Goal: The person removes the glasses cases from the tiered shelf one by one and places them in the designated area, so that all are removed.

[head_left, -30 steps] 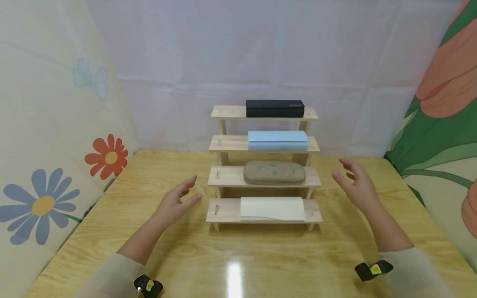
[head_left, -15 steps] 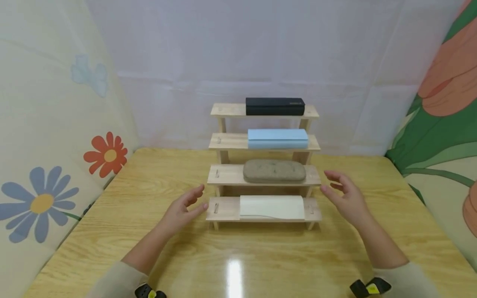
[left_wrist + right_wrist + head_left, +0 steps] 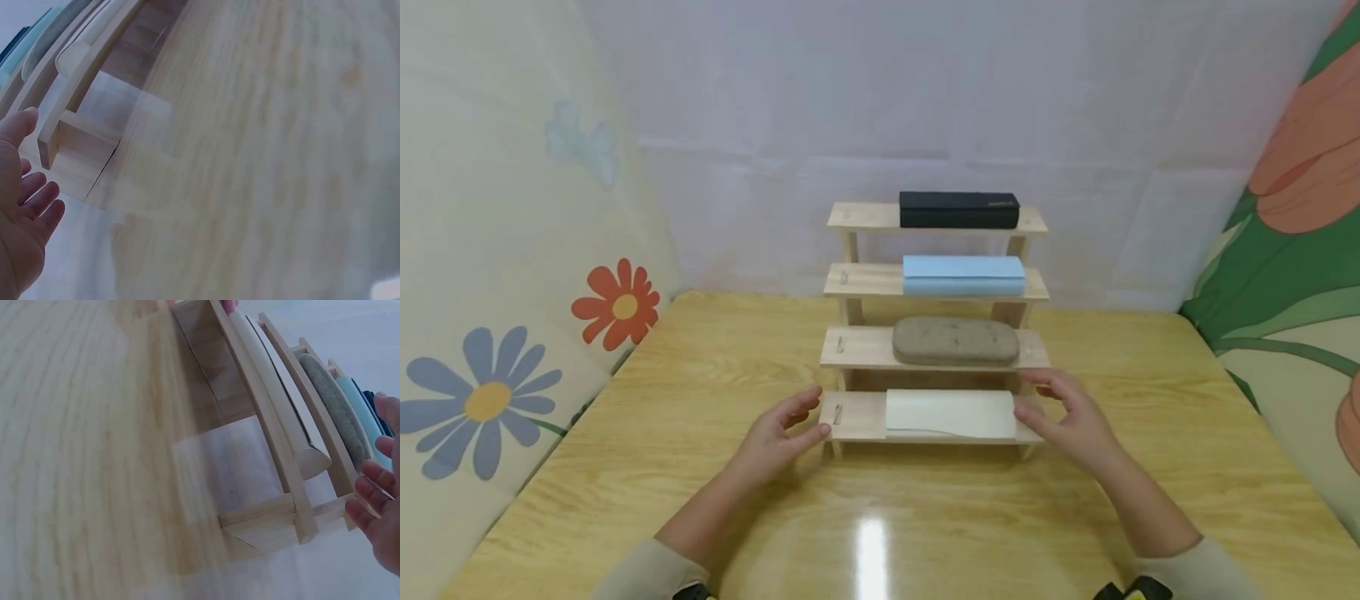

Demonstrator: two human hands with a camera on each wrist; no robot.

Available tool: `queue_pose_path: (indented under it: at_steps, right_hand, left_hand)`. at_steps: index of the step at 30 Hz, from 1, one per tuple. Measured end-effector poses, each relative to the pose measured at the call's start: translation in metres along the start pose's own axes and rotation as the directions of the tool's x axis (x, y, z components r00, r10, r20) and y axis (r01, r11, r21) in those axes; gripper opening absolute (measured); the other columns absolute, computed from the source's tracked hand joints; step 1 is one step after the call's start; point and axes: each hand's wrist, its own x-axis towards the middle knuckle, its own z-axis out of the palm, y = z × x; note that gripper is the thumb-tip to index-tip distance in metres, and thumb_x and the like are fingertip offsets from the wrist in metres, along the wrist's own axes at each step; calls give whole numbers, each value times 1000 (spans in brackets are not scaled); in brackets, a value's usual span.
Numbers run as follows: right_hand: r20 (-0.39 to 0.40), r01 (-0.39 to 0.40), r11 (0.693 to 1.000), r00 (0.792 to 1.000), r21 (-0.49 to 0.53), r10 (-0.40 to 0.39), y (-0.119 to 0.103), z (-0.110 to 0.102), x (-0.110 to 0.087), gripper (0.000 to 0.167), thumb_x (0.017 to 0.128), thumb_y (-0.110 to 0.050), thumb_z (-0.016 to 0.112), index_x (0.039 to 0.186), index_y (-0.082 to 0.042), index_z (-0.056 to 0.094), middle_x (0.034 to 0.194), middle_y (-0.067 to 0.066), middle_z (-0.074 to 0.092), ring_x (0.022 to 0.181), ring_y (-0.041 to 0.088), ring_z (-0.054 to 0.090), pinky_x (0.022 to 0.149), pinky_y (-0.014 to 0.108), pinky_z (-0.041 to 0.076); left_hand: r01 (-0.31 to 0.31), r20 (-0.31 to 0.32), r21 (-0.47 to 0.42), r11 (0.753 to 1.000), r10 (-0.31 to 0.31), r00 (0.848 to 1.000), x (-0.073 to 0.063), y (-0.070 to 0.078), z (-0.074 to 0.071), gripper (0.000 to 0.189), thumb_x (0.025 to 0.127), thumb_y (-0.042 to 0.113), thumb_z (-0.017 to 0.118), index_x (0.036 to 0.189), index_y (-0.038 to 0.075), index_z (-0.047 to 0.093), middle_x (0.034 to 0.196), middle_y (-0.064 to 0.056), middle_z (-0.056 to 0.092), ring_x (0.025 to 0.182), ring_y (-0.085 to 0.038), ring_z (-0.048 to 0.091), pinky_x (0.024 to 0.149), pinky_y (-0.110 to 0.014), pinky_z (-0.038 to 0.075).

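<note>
A stepped wooden stand (image 3: 853, 417) bears a glasses case on each tier. On its lowest step lies a white glasses case (image 3: 951, 413), with a grey-brown one (image 3: 956, 341) one step higher. Above those are a light blue case (image 3: 964, 276) and a black case (image 3: 959, 210) at the top. My left hand (image 3: 777, 439) is at the left end of the lowest step, fingers relaxed, thumb tip right at the board's edge. By the right end of the white case is my right hand (image 3: 1072, 421), its thumb overlapping the step there. Neither hand grips anything.
The stand is on a wood-grain table (image 3: 625, 467) with a glossy light reflection near the front. A white cloth (image 3: 775, 83) hangs behind. Flower-printed panels flank the table, one on the left (image 3: 490, 250) and one on the right (image 3: 1300, 275).
Both hands have come inward and the right one also nearer the front, from out beside the stand to the two ends of its lowest step. The cases stay in their places.
</note>
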Motion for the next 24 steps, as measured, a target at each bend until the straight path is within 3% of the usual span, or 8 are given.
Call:
queue_pose_path:
  at_steps: [6, 11, 15, 24]
  right_hand:
    - [55, 42, 999, 998, -21, -41, 8, 9, -2, 41, 77, 2, 77, 115, 4, 63, 117, 17, 64, 114, -6, 49, 98, 8, 38]
    - [88, 43, 997, 995, -66, -37, 10, 15, -2, 43, 76, -3, 81, 116, -2, 65, 119, 14, 64, 116, 8, 53, 101, 8, 36]
    - [117, 49, 996, 992, -74, -40, 9, 19, -1, 45, 75, -5, 82, 117, -4, 66, 119, 15, 64, 113, 20, 56, 101, 12, 39]
    - [183, 57, 988, 983, -142, -30, 9, 27, 4, 49, 73, -11, 85, 117, -5, 65, 121, 15, 63, 113, 33, 58, 97, 47, 50]
  left_hand:
    - [59, -21, -24, 998, -60, 998, -3, -2, 7, 60, 90, 17, 71, 142, -2, 47, 145, -22, 49, 127, -44, 51, 106, -53, 45]
    - [40, -55, -66, 997, -43, 998, -7, -3, 15, 60, 88, 12, 72, 140, -6, 47, 142, -25, 51, 125, -42, 54, 107, -49, 45]
    - [63, -89, -98, 993, -72, 993, -10, -3, 20, 60, 87, 10, 74, 139, -5, 49, 140, -24, 53, 124, -41, 55, 104, -44, 48]
    - [51, -147, -147, 988, -73, 986, -12, -5, 27, 55, 86, 5, 73, 136, -6, 52, 134, -26, 58, 118, -40, 60, 97, -37, 54]
